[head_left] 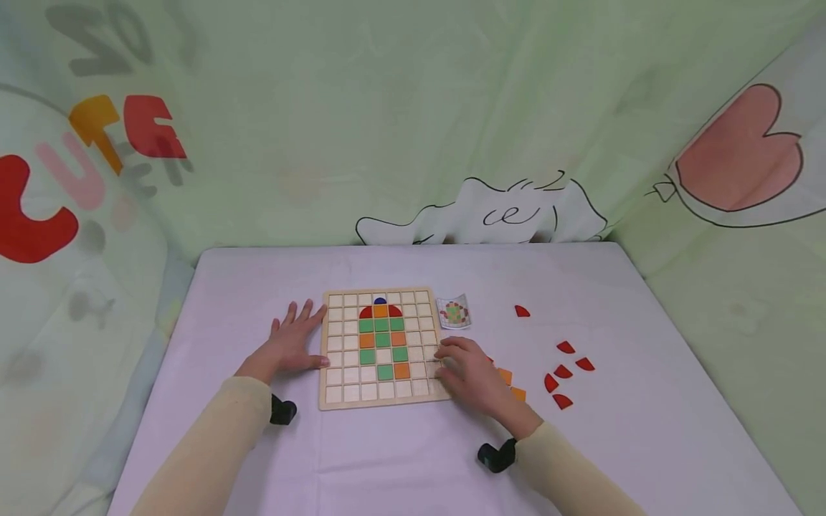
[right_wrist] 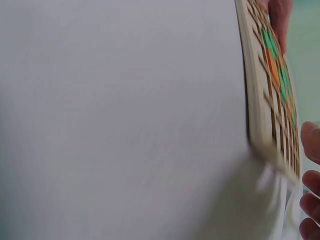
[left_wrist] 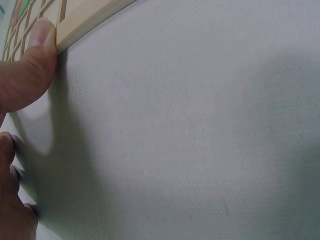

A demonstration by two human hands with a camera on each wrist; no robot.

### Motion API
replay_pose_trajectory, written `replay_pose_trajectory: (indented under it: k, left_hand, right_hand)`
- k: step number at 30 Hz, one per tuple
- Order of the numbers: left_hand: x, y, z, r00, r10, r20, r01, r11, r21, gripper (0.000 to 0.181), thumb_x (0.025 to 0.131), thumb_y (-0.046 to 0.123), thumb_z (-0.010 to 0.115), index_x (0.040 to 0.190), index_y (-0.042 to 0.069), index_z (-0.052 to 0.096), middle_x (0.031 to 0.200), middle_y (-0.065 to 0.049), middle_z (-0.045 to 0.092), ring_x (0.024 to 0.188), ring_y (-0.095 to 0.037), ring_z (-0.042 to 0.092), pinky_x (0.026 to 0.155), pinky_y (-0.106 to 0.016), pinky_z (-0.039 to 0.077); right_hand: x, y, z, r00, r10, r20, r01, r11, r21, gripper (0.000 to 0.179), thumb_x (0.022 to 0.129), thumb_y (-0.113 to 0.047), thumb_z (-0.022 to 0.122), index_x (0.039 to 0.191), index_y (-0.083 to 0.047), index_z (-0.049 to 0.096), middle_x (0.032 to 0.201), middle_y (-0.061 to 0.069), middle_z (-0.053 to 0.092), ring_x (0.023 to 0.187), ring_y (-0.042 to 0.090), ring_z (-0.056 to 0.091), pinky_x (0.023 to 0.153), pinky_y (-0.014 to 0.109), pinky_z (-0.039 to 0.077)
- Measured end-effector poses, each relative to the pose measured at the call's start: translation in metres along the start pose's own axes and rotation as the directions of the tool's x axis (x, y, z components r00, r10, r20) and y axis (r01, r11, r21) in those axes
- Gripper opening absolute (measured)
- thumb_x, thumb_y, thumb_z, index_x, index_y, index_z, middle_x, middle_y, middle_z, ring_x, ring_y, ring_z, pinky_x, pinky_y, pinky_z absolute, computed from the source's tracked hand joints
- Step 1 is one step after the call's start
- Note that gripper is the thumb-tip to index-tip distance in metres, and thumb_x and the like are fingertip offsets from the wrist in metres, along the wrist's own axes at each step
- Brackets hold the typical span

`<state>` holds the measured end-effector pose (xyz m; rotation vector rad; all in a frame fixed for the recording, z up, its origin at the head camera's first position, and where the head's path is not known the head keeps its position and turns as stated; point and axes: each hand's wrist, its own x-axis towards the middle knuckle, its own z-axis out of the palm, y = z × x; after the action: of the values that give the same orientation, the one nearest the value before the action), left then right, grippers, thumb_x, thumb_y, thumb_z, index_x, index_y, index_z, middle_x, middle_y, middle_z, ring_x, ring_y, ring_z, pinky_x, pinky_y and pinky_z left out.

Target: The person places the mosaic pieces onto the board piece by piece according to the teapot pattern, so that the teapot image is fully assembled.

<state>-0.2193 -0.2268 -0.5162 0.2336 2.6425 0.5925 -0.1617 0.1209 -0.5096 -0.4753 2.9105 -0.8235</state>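
On the table (head_left: 387,466), a card (head_left: 454,313) and loose pieces (head_left: 563,372) lie right of the board (head_left: 351,374) holding tiles (head_left: 382,340)

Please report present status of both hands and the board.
Left hand spread, touching board. Right hand at opposite edge, contact unclear. Board partly filled. Orange tiles partly hidden behind right hand.

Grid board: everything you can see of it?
The grid board looks like pale wood, with a rim and thin slats dividing it into square cells. It appears to lie flat on the pale cloth. Middle cells hold a blue piece at the top, red curved pieces either side of an orange square, then green squares and more orange ones below; many cells are bare. The left grip has its thumb on the left rim; the right grip is at the right edge, contact unclear.
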Motion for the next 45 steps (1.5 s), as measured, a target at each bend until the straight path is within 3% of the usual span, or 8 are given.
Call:
replay_pose_trajectory:
  k: [8, 14, 21, 32, 45]
  left_hand:
    - [-0.001, 0.000, -0.006, 1.000, 0.006, 0.000, -0.006, 1.000, 0.010, 0.107, 0.084, 0.038, 0.083, 0.164, 0.008, 0.018, 0.171, -0.025, 0.003, 0.156, -0.051, -0.006, 0.122, -0.073, 0.003]
    - [-0.001, -0.002, -0.006, 1.000, 0.003, 0.004, -0.003, 1.000, 0.008, 0.107, 0.085, 0.038, 0.082, 0.164, 0.007, 0.018, 0.170, -0.025, 0.003, 0.156, -0.051, -0.006, 0.122, -0.073, 0.003]
    - [-0.001, -0.002, -0.006, 1.000, 0.004, 0.002, -0.004, 1.000, 0.005, 0.106, 0.085, 0.038, 0.082, 0.164, 0.008, 0.018, 0.170, -0.025, 0.003, 0.156, -0.052, -0.006, 0.122, -0.073, 0.003]
    - [-0.001, -0.002, -0.004, 1.000, 0.010, 0.001, -0.010, 1.000, -0.001, 0.107, 0.084, 0.036, 0.084, 0.164, 0.007, 0.018, 0.170, -0.026, 0.004, 0.156, -0.052, -0.006, 0.121, -0.074, 0.003]
    - [0.000, 0.001, -0.001, 1.000, 0.004, 0.004, -0.004, 1.000, -0.003, 0.106, 0.084, 0.036, 0.083, 0.164, 0.008, 0.018, 0.171, -0.025, 0.004, 0.156, -0.051, -0.006, 0.122, -0.073, 0.003]
  right_hand:
    - [-0.034, 0.049, -0.034, 0.987, 0.151, -0.045, -0.154, 0.987, -0.056, 0.029, 0.091, -0.012, 0.077, 0.119, -0.007, 0.071, 0.138, 0.018, 0.059, 0.131, 0.040, 0.052, 0.099, 0.054, 0.056]
    - [-0.059, 0.074, -0.050, 0.984, 0.158, -0.078, -0.166, 0.981, -0.104, 0.029, 0.090, -0.012, 0.077, 0.118, -0.005, 0.071, 0.135, 0.020, 0.061, 0.129, 0.043, 0.053, 0.098, 0.057, 0.055]
    - [-0.078, 0.091, -0.051, 0.985, 0.155, -0.072, -0.162, 0.981, -0.105, 0.026, 0.086, -0.013, 0.081, 0.110, -0.005, 0.075, 0.131, 0.021, 0.062, 0.125, 0.043, 0.055, 0.099, 0.058, 0.054]
    - [-0.084, 0.101, -0.044, 0.985, 0.144, -0.092, -0.156, 0.978, -0.141, 0.028, 0.081, -0.011, 0.086, 0.107, -0.005, 0.076, 0.133, 0.022, 0.060, 0.127, 0.043, 0.051, 0.101, 0.060, 0.052]
    - [-0.080, 0.087, -0.043, 0.985, 0.120, -0.128, -0.134, 0.985, -0.105, 0.027, 0.081, -0.010, 0.086, 0.106, -0.008, 0.076, 0.134, 0.020, 0.061, 0.130, 0.043, 0.051, 0.099, 0.059, 0.054]
